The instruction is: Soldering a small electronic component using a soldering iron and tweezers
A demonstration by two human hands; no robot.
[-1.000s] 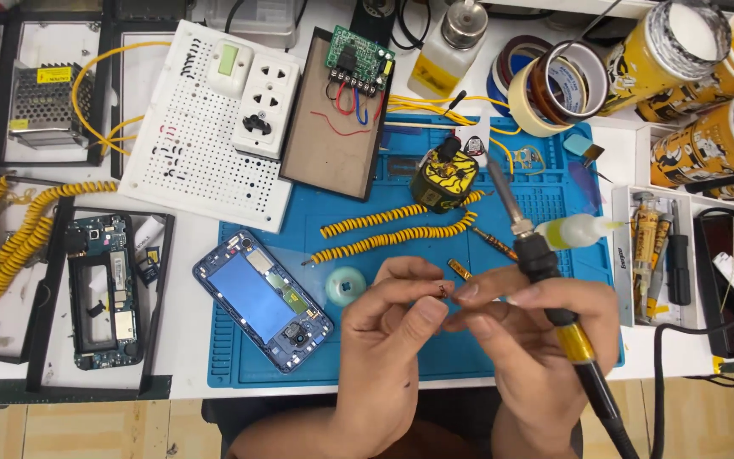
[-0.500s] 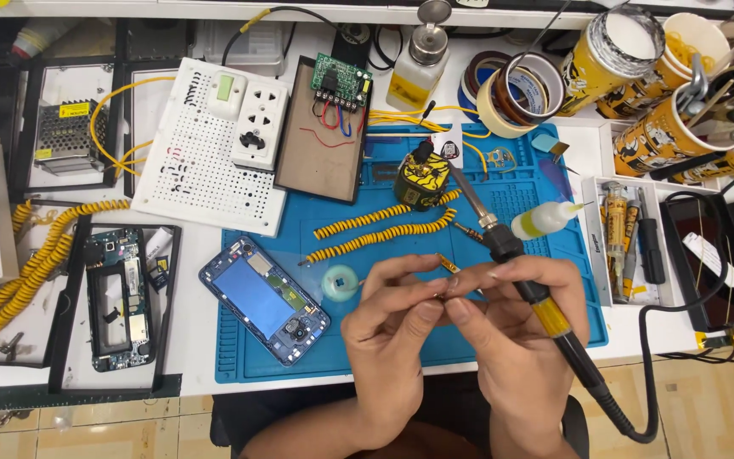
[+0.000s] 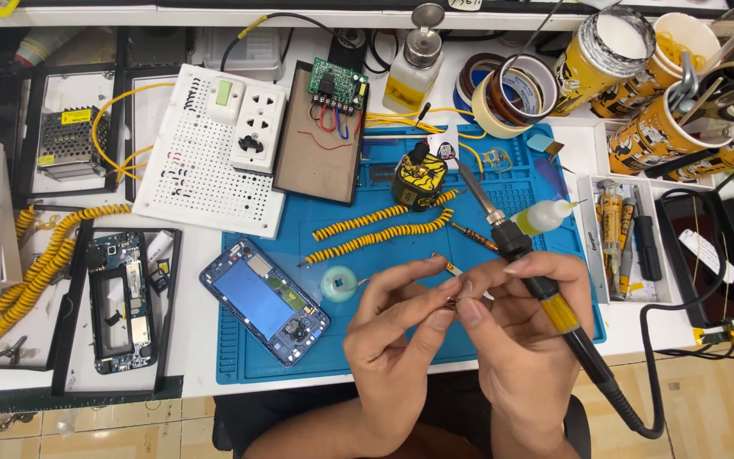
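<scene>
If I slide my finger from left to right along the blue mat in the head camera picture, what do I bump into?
Opened blue phone → small teal spool → left hand → right hand holding the soldering iron.

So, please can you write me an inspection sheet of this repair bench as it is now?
Surface: blue work mat on a white bench.
Job's things: soldering iron in right hand; a small part, too small to tell, pinched between both hands' fingertips.
Clutter: opened blue phone, solder spool, two yellow coiled leads, glue bottle, tape rolls, cups of tools.
Grips: left hand and right hand both closed.
Cables: black iron cord loops off the bench edge.
Surroundings: white socket board, green circuit board, phone frame.
</scene>
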